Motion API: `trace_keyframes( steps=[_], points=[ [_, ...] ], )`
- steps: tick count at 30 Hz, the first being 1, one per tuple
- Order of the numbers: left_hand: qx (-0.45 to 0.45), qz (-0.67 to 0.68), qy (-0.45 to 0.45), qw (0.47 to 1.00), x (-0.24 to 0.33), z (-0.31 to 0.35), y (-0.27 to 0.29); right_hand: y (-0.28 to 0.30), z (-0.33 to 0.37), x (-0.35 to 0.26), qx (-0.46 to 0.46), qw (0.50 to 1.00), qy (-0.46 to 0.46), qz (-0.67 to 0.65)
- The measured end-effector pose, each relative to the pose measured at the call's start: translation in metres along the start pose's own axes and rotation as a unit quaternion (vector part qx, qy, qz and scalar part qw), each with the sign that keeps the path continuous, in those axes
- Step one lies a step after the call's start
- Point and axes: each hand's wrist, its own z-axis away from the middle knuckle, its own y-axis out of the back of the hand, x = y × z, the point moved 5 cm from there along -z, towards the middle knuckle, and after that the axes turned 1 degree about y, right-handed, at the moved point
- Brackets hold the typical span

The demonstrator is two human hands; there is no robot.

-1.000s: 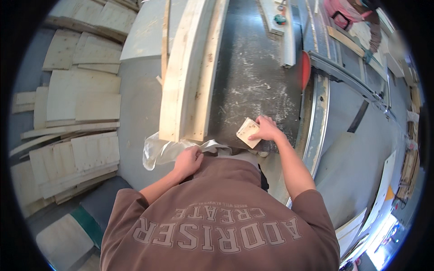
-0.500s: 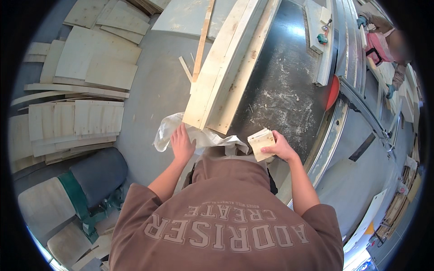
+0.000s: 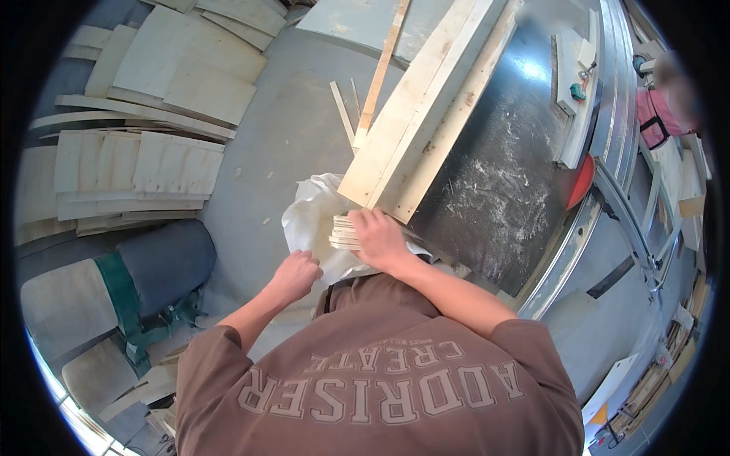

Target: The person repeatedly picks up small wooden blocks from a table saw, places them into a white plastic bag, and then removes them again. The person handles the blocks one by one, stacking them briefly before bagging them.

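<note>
My right hand point(image 3: 380, 237) is wrapped round a stack of small thin wood pieces point(image 3: 344, 234), their layered edges facing left. It holds the stack over a white plastic sack point(image 3: 304, 216), just below the near end of the long pale boards point(image 3: 372, 178). Lower and to the left, my left hand point(image 3: 296, 273) is closed with its fingers curled on the sack's near edge. The sack's lower right part is hidden behind my right hand and wrist.
A dark table point(image 3: 487, 175) dusted with sawdust lies right of the boards, beside a metal rail point(image 3: 559, 258) and a red disc-shaped part point(image 3: 582, 182). Wood panels point(image 3: 137, 163) are stacked at left, above a grey and green padded seat point(image 3: 163, 262). Another person point(image 3: 661, 118) stands far right.
My right hand has carried the wood stack leftward from beside the table to over the sack. My left hand has come down and its fingers have closed. The whole view has shifted slightly.
</note>
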Motion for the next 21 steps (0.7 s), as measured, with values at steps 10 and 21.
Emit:
trace_keyframes(
  steps=[10,21],
  points=[
    [-0.004,0.019,0.019,1.0,-0.007,0.022,0.053,-0.15,-0.025,-0.038,-0.048,0.997,0.054,0.021],
    [-0.068,0.058,0.11,0.99,-0.053,0.007,0.072,-0.067,0.024,0.025,-0.117,0.933,-0.124,-0.317]
  ],
)
